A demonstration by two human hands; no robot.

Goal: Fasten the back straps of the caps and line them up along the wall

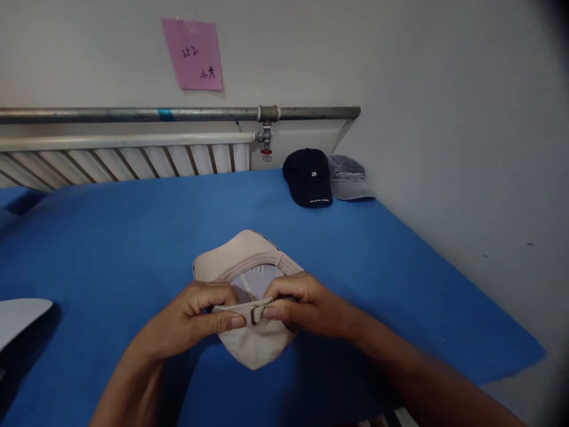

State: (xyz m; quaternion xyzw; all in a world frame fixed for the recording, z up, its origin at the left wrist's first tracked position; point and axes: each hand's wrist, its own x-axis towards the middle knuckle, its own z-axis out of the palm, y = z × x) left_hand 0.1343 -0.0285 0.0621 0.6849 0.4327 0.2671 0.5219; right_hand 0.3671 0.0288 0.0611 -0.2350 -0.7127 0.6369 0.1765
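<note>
A beige baseball cap is tipped so its inside faces me, with the brim pointing away over the blue surface. Its back strap, with a small metal buckle, runs between my two hands. My left hand pinches the strap just left of the buckle, thumb on the outside. On the buckle's right side, my right hand pinches the strap between thumb and forefinger. The fingers of both hands that reach inside the cap are partly hidden.
A dark navy cap and a grey cap lie by the wall at the back. Behind the blue-covered surface run a radiator and a metal pipe. A white curved object shows at left.
</note>
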